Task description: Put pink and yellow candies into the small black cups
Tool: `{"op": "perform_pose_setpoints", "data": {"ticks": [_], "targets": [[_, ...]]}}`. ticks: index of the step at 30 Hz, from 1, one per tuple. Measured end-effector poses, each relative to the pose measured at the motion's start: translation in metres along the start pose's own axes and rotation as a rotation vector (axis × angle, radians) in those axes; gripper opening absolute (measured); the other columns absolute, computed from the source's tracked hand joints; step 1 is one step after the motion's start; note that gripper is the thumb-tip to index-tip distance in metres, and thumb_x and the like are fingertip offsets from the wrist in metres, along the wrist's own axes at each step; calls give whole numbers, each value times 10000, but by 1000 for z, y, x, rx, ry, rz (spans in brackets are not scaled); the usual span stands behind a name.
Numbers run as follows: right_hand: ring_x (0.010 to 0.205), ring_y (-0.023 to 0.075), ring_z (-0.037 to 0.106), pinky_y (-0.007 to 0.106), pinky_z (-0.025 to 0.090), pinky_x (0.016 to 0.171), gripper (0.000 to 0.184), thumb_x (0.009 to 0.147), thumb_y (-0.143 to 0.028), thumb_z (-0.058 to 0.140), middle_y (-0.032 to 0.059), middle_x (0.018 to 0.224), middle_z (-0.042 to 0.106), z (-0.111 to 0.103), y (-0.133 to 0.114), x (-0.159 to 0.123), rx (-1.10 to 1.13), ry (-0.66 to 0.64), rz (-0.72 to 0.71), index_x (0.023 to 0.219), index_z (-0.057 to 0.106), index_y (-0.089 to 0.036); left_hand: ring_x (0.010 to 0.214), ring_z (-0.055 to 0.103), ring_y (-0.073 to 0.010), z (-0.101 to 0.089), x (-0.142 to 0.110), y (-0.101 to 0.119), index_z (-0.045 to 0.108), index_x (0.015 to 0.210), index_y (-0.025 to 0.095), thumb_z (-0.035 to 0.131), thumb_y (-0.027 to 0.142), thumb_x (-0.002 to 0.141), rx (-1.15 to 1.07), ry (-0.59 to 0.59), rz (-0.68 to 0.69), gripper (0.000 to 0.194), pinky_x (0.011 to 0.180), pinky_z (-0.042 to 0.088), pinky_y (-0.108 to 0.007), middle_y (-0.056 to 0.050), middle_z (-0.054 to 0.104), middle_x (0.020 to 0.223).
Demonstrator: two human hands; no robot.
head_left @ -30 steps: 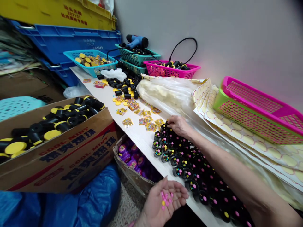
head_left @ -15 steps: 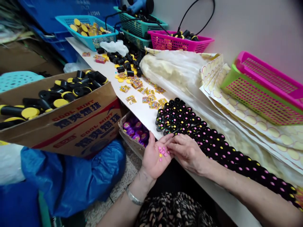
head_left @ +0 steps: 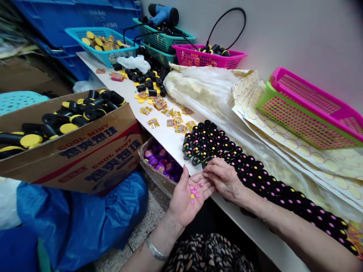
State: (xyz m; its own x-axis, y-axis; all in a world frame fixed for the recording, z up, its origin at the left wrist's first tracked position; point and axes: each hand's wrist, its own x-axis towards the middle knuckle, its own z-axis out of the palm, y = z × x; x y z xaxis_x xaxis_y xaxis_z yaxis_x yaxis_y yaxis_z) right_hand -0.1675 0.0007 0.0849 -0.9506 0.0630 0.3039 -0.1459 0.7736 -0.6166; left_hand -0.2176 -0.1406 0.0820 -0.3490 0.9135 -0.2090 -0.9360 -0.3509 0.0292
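Note:
My left hand [head_left: 189, 196] lies palm up at the table's near edge, cupped under several small pink and yellow candies [head_left: 194, 190]. My right hand [head_left: 225, 179] rests beside it, fingertips bent and pinching at the candies on the left palm. Just behind both hands stand rows of small black cups [head_left: 227, 151] with coloured candies inside, running along the white table [head_left: 170, 139] to the right.
A cardboard box [head_left: 85, 151] of black and yellow tubes sits at the left. A smaller box of purple containers [head_left: 160, 160] is under the table edge. Sticker sheets [head_left: 297, 147], a plastic bag [head_left: 204, 94], small printed packets [head_left: 172, 122] and coloured baskets [head_left: 306, 109] fill the table.
My right hand came back from the far end of the cups to the left palm. The left hand rose toward the table edge, and the view dipped downward.

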Motion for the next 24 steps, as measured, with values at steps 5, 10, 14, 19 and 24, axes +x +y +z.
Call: {"op": "perform_pose_setpoints", "data": {"ticks": [5, 10, 14, 19, 24], "targets": [[703, 117, 510, 246, 433, 597, 166, 834, -204, 463, 23, 759, 545, -1, 4, -3, 91, -1, -12, 822, 628, -216, 1109, 454, -223, -1, -1, 1, 573, 1041, 43, 283, 500, 858, 69, 44, 3, 571, 973, 299, -353, -180, 536, 1126], [743, 127, 506, 259, 434, 633, 173, 837, -187, 449, 31, 796, 545, -1, 4, -3, 47, -32, -35, 861, 619, -213, 1142, 435, -221, -1, -2, 0, 554, 1108, 63, 269, 495, 865, 144, 37, 22, 571, 980, 295, -352, -167, 527, 1171], [726, 132, 480, 280, 411, 646, 194, 845, -176, 419, 37, 782, 540, -1, 5, -1, -52, -71, -87, 844, 612, -193, 1106, 465, -205, -2, -1, 2, 583, 1069, 71, 300, 493, 859, 189, 57, 44, 550, 960, 316, -321, -155, 556, 1135], [695, 132, 464, 280, 390, 633, 197, 851, -184, 404, 37, 747, 532, 0, 3, 2, -84, -75, -123, 825, 599, -183, 1013, 521, -203, -7, -1, 6, 622, 980, 63, 347, 492, 845, 195, 115, 43, 527, 908, 364, -323, -161, 593, 1052], [692, 131, 454, 276, 373, 631, 184, 844, -174, 415, 35, 736, 524, 2, -3, 2, -120, -67, -70, 816, 596, -187, 991, 536, -213, -10, -1, 5, 624, 984, 51, 357, 466, 849, 234, 206, 80, 512, 878, 393, -327, -166, 600, 1039]]}}
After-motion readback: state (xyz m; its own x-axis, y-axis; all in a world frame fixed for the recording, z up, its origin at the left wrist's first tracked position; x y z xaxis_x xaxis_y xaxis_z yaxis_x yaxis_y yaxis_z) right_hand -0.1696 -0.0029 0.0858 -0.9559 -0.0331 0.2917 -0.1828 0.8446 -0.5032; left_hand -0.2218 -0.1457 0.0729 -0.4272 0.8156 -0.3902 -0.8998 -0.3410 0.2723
